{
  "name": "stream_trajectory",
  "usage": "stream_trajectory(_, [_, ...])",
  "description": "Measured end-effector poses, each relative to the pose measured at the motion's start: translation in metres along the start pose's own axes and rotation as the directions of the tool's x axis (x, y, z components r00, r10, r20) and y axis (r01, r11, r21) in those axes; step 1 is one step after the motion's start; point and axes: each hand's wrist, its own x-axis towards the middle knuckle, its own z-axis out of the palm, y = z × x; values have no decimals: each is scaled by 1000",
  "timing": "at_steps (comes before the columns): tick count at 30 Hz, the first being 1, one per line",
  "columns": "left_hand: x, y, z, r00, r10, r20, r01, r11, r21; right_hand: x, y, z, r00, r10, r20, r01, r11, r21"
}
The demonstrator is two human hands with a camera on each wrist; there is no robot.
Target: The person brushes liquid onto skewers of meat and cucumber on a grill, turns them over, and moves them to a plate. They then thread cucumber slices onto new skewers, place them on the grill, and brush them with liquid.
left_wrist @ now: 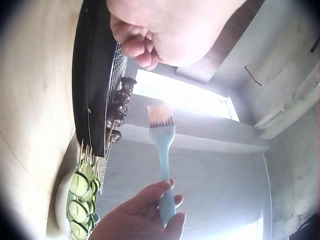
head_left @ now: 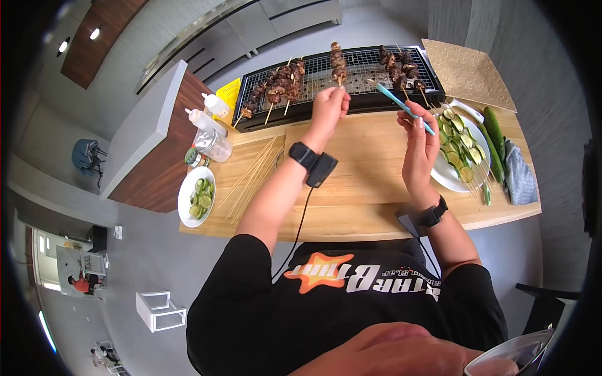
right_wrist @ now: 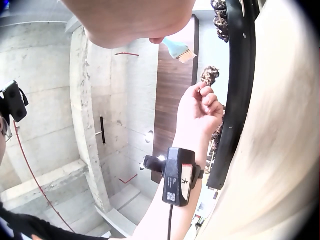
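Observation:
My left hand (head_left: 328, 111) grips the bottom of a meat skewer (head_left: 338, 64), which stands up over the middle of the grill (head_left: 357, 94). In the right wrist view, browned meat (right_wrist: 210, 75) sticks out above that fist. Between fingers and thumb, my right hand (head_left: 419, 150) holds a light blue basting brush (head_left: 401, 103), its head pointing toward the skewer. The brush's pale bristles (left_wrist: 160, 116) show in the left wrist view, apart from the left hand. More meat skewers (head_left: 285, 81) lie on the grill's left part, and others (head_left: 401, 66) on its right end.
At right, a white plate (head_left: 444, 178) holds cucumber skewers, beside whole cucumbers (head_left: 493, 131) and a grey cloth (head_left: 519, 172). On the left are squeeze bottles (head_left: 205, 122), a glass jar (head_left: 215, 147), bare bamboo sticks (head_left: 251, 178) and a bowl (head_left: 184, 199) of cucumber slices.

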Motion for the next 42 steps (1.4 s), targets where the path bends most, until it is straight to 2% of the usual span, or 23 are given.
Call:
stream_trajectory(8, [-11, -22, -51, 990, -116, -85, 122, 991, 61, -2, 3, -1, 998, 56, 25, -56, 998, -29])
stream_trajectory(14, [-10, -43, -56, 968, 30, -249, 54, 944, 325, -3, 5, 0, 996, 89, 32, -88, 996, -30])
stream_trajectory(17, [-9, -47, -56, 957, 135, -256, -32, 928, 371, -2, 7, -1, 994, 99, 52, -98, 995, -25])
stream_trajectory(20, [-10, -53, -57, 959, 165, -230, -103, 960, 259, -3, 9, 0, 991, 107, 79, -104, 994, -45])
stream_trajectory(23, [-8, -56, -58, 954, 170, -245, -98, 955, 280, -1, 13, 6, 982, 144, 126, -136, 988, -67])
stream_trajectory(26, [-8, -58, -61, 945, 191, -267, -101, 942, 320, 13, 13, 28, 944, 235, 232, -191, 962, -196])
stream_trajectory(27, [-8, -58, -62, 940, 201, -274, -103, 937, 333, 22, 17, 39, 939, 237, 248, -202, 967, -156])
stream_trajectory(30, [-9, -56, -60, 918, 276, -286, -156, 912, 380, 63, 39, 70, 916, 233, 325, -184, 967, -175])
stream_trajectory(33, [-4, -65, -63, 911, 286, -297, -148, 898, 414, 104, 79, 94, 913, 201, 355, -110, 960, -258])
stream_trajectory(36, [-11, -52, -62, 933, 216, -288, -94, 918, 387, 125, 116, 107, 896, 235, 377, -90, 927, -365])
stream_trajectory(38, [-12, -49, -63, 929, 222, -297, -97, 919, 383, 127, 122, 112, 855, 304, 420, -101, 892, -440])
stream_trajectory(39, [-13, -48, -63, 928, 222, -300, -97, 919, 381, 123, 124, 110, 878, 238, 416, -32, 895, -445])
stream_trajectory(42, [-14, -46, -61, 923, 212, -321, -81, 922, 378, 110, 96, 114, 902, 173, 396, 31, 888, -459])
